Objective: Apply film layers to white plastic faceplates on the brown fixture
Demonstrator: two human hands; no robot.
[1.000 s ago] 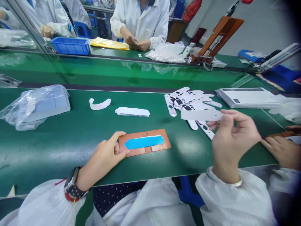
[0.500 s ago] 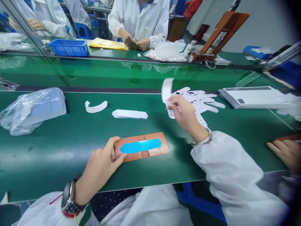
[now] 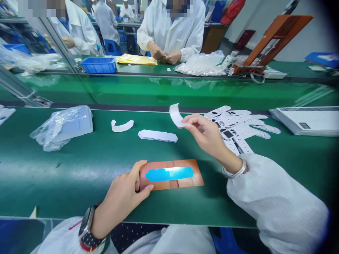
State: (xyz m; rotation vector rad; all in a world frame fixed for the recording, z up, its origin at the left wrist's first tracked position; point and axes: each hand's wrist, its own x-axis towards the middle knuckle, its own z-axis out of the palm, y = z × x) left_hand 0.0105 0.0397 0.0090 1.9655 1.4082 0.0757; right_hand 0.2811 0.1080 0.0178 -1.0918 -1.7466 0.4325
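My left hand grips the left end of an orange-brown plate lying on the green table, thumb on its near edge. A blue, shiny strip lies along the plate's middle. My right hand is raised over the table, pinching the lower end of a curved white strip between thumb and fingers. Behind the plate lies a small stack of white strips. A curled white strip rests left of that stack. Several white printed pieces are fanned out beyond my right hand.
A plastic-wrapped pale stack sits at the left and a white package at the right. Across the green divider are a blue bin, a yellow packet, plastic bags, an orange stand and a person's hands.
My right hand has moved left and lower with the curved white strip, away from the fanned pieces. The view has shifted, and the other hand at the right edge is out of sight.
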